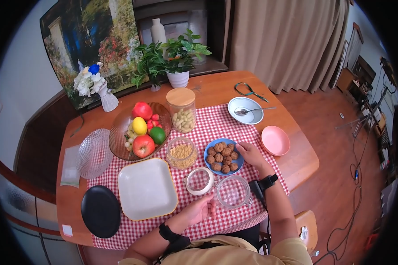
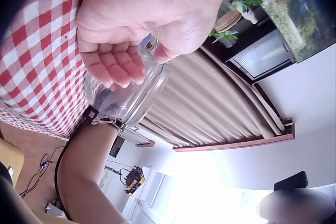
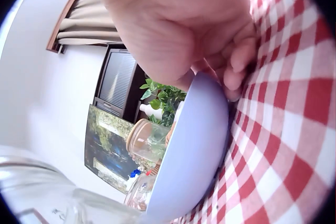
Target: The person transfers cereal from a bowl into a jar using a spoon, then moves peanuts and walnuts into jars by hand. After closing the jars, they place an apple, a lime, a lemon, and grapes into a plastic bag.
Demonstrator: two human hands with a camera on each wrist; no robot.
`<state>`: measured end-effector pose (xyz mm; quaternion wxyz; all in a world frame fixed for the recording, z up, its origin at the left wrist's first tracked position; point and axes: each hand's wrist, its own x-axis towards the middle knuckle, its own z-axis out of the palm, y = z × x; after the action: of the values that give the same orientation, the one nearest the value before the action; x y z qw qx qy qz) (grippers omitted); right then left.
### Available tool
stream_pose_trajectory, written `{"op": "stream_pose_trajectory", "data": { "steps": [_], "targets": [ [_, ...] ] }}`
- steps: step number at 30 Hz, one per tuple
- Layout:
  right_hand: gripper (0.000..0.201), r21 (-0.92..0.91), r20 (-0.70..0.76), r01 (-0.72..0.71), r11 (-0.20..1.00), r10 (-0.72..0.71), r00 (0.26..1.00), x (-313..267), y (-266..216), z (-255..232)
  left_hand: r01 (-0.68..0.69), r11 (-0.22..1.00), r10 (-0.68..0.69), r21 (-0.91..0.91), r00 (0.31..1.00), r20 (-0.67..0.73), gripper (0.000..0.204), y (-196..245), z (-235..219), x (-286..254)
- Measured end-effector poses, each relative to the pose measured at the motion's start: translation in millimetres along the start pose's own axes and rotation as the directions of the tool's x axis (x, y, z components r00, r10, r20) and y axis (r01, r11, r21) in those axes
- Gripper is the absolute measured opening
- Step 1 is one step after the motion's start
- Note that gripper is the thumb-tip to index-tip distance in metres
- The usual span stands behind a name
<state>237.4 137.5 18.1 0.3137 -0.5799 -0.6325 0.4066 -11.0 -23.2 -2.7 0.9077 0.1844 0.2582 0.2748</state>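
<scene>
A blue bowl of walnuts [image 1: 223, 157] rests on the checked cloth. My right hand [image 1: 250, 155] grips its right rim, thumb above and fingers curled beneath the side; the right wrist view shows the bowl's outer wall [image 3: 191, 145] tilted against the fingers. An empty glass jar [image 1: 233, 191] stands nearer me, beside an open white-ringed lid [image 1: 199, 181]. My left hand [image 1: 200, 210] is at the jar's left edge. In the left wrist view its fingers [image 2: 118, 66] curl in front of the jar [image 2: 134, 95], with the thumb at the glass rim; the exact contact is partly hidden.
A white square dish [image 1: 147, 189] and a black oval plate [image 1: 100, 211] lie at left. Behind are a fruit bowl [image 1: 118, 137], a jar of small yellow pieces [image 1: 181, 153] and a wooden-lidded jar [image 1: 181, 110]. A white bowl [image 1: 252, 118] and pink bowl [image 1: 275, 141] sit right.
</scene>
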Motion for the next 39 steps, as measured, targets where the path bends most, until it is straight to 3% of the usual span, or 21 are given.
{"op": "stream_pose_trajectory", "data": {
  "steps": [1, 2, 4, 5, 7, 11, 13, 15, 16, 17, 19, 21, 24, 26, 29, 31, 33, 36, 39],
  "targets": [
    [0.036, 0.036, -0.026, 0.092, 0.995, -0.091, 0.995, 6, 6, 2, 0.001, 1.0, 0.0, 0.009, 1.0, -0.008, 0.037, 1, 0, 0],
    [0.036, 0.041, -0.032, 0.095, 0.995, -0.094, 0.995, 8, 12, 0, 0.002, 1.0, -0.002, 0.017, 1.0, -0.009, 0.037, 1, 0, -1],
    [0.032, 0.243, -0.005, -0.077, 0.967, 0.081, 0.997, 8, 3, -5, -0.01, 1.0, 0.01, 0.024, 1.0, -0.008, 0.037, -1, 0, -1],
    [0.032, 0.246, -0.007, -0.071, 0.967, 0.075, 0.997, 10, 4, -6, -0.014, 0.999, 0.014, 0.029, 1.0, -0.01, 0.037, -2, -1, 0],
    [0.027, 0.424, -0.031, -0.011, 0.905, 0.027, 0.999, 8, 10, -8, 0.001, 0.999, 0.0, 0.045, 1.0, -0.029, 0.036, -4, -5, 1],
    [0.025, 0.507, -0.061, 0.04, 0.861, -0.011, 0.998, 8, 19, -7, 0.021, 0.985, -0.026, 0.169, 0.999, 0.03, 0.038, 0, -5, -2],
    [0.024, 0.494, -0.06, 0.04, 0.868, -0.012, 0.998, 9, 19, -7, 0.071, 0.967, -0.068, 0.243, 0.997, -0.022, 0.038, 9, 8, -13],
    [0.023, 0.48, -0.045, 0.04, 0.877, -0.022, 0.999, 9, 20, -6, 0.143, 0.712, 0.065, 0.687, 0.961, -0.268, 0.034, 21, 45, -35],
    [0.022, 0.487, -0.023, 0.011, 0.873, 0.0, 1.0, 9, 19, -6, 0.09, 0.572, 0.13, 0.815, 0.971, -0.198, 0.027, 30, 53, -42],
    [0.022, 0.488, -0.017, 0.01, 0.873, -0.001, 1.0, 9, 19, -5, 0.092, 0.575, 0.132, 0.813, 0.97, -0.203, 0.027, 38, 60, -47],
    [0.023, 0.423, -0.058, 0.067, 0.903, -0.047, 0.997, 11, 20, -1, -0.086, 0.393, 0.358, 0.915, 0.931, -0.067, 0.025, 56, 73, -53],
    [0.023, 0.414, -0.06, 0.079, 0.907, -0.059, 0.996, 15, 28, 2, -0.05, 0.141, 0.485, 0.989, 0.874, -0.025, 0.021, 80, 83, -45],
    [0.022, 0.419, -0.054, 0.073, 0.905, -0.055, 0.997, 11, 25, 0, -0.055, 0.036, 0.551, 0.998, 0.834, 0.026, 0.021, 112, 97, -15],
    [0.022, 0.457, -0.028, 0.044, 0.888, -0.035, 0.999, 7, 20, -2, -0.039, -0.348, 0.482, 0.937, 0.85, 0.214, 0.026, 129, 83, 16],
    [0.022, 0.428, -0.036, 0.058, 0.902, -0.047, 0.998, 6, 20, -3, -0.028, -0.46, 0.412, 0.887, 0.879, 0.241, 0.036, 137, 76, 53],
    [0.021, 0.432, -0.038, 0.064, 0.9, -0.052, 0.998, 6, 20, -3, -0.049, -0.46, 0.386, 0.887, 0.888, 0.249, 0.044, 140, 60, 75],
    [0.022, 0.419, -0.042, 0.111, 0.901, -0.103, 0.994, 10, 27, 0, 0.028, -0.572, 0.405, 0.82, 0.879, 0.253, 0.044, 140, 58, 87],
    [0.02, 0.325, -0.031, 0.16, 0.932, -0.159, 0.987, 10, 29, 0, 0.045, -0.531, 0.342, 0.846, 0.925, 0.166, 0.045, 144, 55, 95],
    [0.018, 0.267, -0.04, 0.195, 0.944, -0.192, 0.981, 10, 31, 2, 0.065, -0.475, 0.365, 0.878, 0.922, 0.129, 0.043, 142, 51, 98]
  ]
}}
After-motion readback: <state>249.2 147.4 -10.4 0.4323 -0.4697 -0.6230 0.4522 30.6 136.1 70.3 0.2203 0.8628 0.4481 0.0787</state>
